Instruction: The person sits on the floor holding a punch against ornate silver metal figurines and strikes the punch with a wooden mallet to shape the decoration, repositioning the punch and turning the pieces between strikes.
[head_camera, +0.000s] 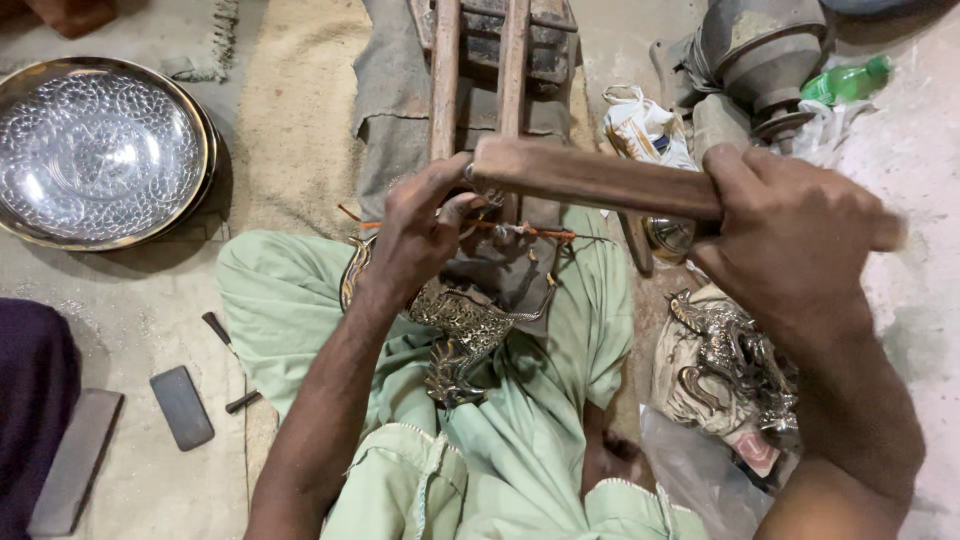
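While the wooden mallet (590, 180) is gripped shut in the right hand (790, 235), the ornate metal piece (465, 330) is pinned under the closed left hand (425, 225); shaping judged midway, similar pieces (730, 365) below the right hand.

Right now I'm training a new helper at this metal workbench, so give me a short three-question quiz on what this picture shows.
1. True or false: the right hand grips a wooden bar.
2. What does the left hand steady? A) green bottle B) ornate brass piece C) dark flat stone
3. Which side of the picture holds the hammered silver bowl?

Key: 1 true; 2 B; 3 left, on the floor.
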